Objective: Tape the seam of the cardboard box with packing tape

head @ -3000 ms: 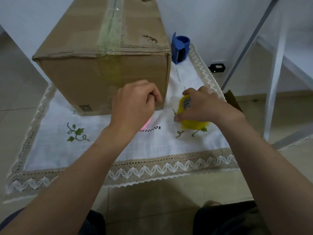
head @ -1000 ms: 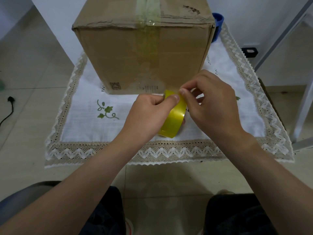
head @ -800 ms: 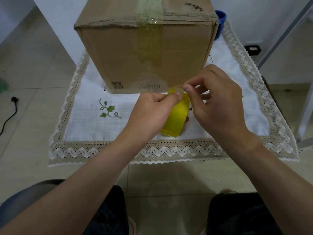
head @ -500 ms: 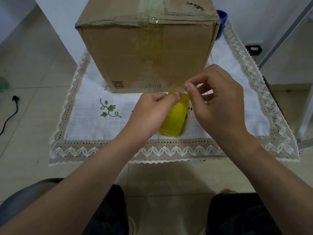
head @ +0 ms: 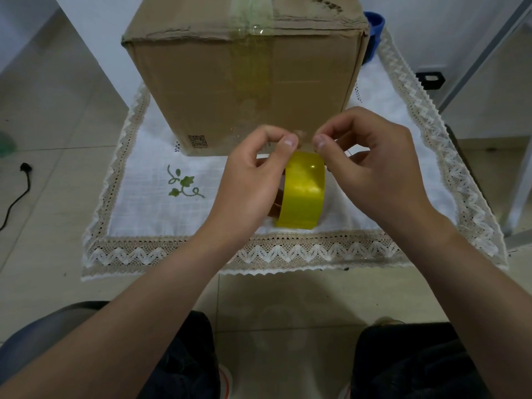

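Note:
A brown cardboard box point(head: 201, 90) stands on a white lace-edged cloth point(head: 144, 203), with a strip of clear yellowish tape running over its top seam and down its front face. A yellow roll of packing tape point(head: 303, 194) hangs upright just in front of the box, above the cloth. My left hand point(head: 253, 180) and my right hand point(head: 371, 171) each pinch the loose clear end of the tape at the roll's top, fingertips close together. Some fingers of both hands seem to sit behind or inside the roll.
A blue object point(head: 374, 30) stands behind the box's right corner. A black plug and cable point(head: 20, 182) lie on the tiled floor at left. A white metal frame point(head: 483, 53) rises at right, with a small black device point(head: 430, 79) at its foot. My knees show below.
The roll was lifted from the right of the cloth to the middle in front of the box. Over the last second both hands peeled the tape end up from the roll.

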